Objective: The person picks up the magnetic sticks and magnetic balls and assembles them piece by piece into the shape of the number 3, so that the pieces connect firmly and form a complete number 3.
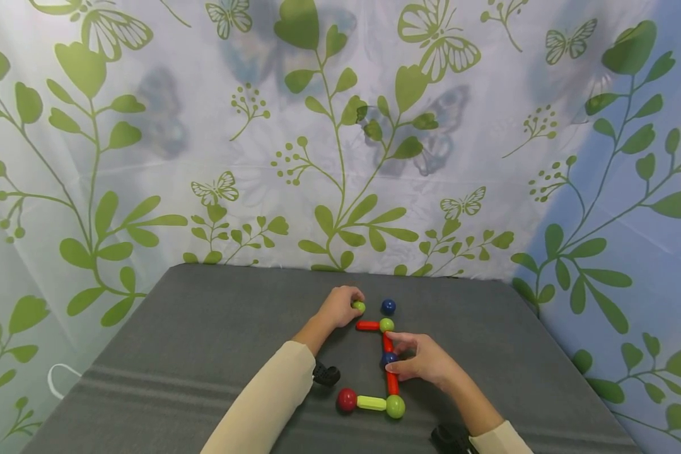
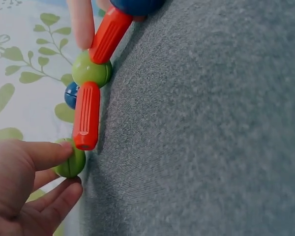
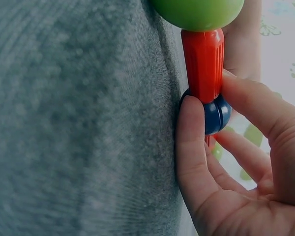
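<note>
My left hand pinches a small green ball between thumb and fingertips. In the left wrist view the ball sits right at the free end of a red stick. That stick joins a second green ball, from which a chain of red sticks runs toward me through a blue ball. My right hand grips the chain there, thumb and fingers around the blue ball and the red stick beside it. At the near end, a larger green ball, a yellow-green stick and a red ball form a side arm.
A loose blue ball lies just beyond the chain's far end. All of it rests on a grey cloth-covered table. A white curtain with green leaves and butterflies hangs behind the table's far edge.
</note>
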The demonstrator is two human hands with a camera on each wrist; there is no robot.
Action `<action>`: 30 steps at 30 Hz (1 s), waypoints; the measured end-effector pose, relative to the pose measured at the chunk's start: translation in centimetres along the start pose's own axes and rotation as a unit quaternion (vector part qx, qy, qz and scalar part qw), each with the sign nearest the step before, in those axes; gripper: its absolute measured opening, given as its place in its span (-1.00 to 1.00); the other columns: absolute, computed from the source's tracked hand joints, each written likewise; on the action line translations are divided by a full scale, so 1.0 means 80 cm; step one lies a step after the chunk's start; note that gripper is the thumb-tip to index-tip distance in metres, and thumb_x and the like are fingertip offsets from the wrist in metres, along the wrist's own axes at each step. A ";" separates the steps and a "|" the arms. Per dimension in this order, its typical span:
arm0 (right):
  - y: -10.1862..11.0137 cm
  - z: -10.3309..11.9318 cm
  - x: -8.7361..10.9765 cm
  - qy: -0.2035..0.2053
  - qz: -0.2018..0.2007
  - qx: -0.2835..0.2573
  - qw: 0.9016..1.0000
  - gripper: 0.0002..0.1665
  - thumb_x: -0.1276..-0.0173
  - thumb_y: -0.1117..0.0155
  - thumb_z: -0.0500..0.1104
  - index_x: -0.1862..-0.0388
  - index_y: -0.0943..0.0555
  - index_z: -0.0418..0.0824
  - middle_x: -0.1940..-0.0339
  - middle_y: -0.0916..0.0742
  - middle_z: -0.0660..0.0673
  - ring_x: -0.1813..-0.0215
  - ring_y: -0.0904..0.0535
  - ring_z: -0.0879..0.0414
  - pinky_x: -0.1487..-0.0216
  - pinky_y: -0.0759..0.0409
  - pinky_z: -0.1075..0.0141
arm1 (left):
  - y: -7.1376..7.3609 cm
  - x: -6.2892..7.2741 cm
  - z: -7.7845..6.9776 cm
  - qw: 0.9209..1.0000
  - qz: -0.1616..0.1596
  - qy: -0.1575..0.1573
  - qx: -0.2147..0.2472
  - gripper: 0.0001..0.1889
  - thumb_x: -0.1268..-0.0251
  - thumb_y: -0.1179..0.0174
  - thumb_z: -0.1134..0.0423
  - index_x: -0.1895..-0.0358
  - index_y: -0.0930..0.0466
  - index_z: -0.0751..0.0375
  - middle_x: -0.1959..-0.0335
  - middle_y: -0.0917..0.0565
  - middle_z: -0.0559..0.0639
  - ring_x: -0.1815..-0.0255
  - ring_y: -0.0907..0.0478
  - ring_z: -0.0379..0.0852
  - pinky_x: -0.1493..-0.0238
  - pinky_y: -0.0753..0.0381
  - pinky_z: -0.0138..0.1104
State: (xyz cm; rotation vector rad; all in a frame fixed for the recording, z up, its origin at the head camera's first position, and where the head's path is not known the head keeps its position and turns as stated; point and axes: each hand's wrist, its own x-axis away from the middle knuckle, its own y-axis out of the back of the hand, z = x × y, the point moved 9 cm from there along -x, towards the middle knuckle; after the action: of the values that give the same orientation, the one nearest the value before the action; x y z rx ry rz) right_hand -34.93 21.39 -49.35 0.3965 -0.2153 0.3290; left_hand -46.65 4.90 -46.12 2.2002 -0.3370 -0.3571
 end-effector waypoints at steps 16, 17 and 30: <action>-0.002 0.005 0.002 0.014 0.010 -0.015 1.000 -0.02 -0.12 -0.61 -0.33 -0.52 -0.38 -0.31 -0.16 -0.57 -0.38 0.23 -0.79 -0.02 0.15 -0.78 0.09 | 0.015 0.025 0.005 0.999 0.011 0.005 -0.030 -0.77 -0.25 -0.44 0.30 0.04 -0.74 0.18 0.03 -0.75 0.07 -0.04 -0.65 0.00 -0.12 -0.63 -0.13; -0.001 0.005 0.002 0.014 0.011 -0.016 1.000 -0.01 -0.12 -0.61 -0.34 -0.52 -0.37 -0.31 -0.17 -0.57 -0.38 0.23 -0.80 -0.03 0.15 -0.78 0.08 | 0.015 0.027 0.005 0.999 0.012 0.005 -0.031 -0.77 -0.25 -0.44 0.30 0.04 -0.74 0.18 0.03 -0.76 0.07 -0.04 -0.65 -0.01 -0.12 -0.63 -0.13; 0.001 0.004 -0.004 0.003 0.014 -0.003 1.000 0.18 -0.08 -0.62 -0.36 -0.63 -0.20 -0.20 -0.11 -0.59 -0.34 0.26 -0.78 -0.02 0.16 -0.78 0.08 | 0.016 0.037 0.007 1.000 0.011 0.003 -0.029 -0.79 -0.24 -0.46 0.29 0.07 -0.74 0.15 0.05 -0.77 0.04 0.00 -0.66 -0.05 -0.09 -0.65 -0.16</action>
State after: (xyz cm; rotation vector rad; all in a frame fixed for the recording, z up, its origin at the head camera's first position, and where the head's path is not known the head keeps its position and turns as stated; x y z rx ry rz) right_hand -35.30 21.21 -49.12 0.3874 -0.2159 0.3579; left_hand -44.28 2.71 -45.83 2.1392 -0.3438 -0.3446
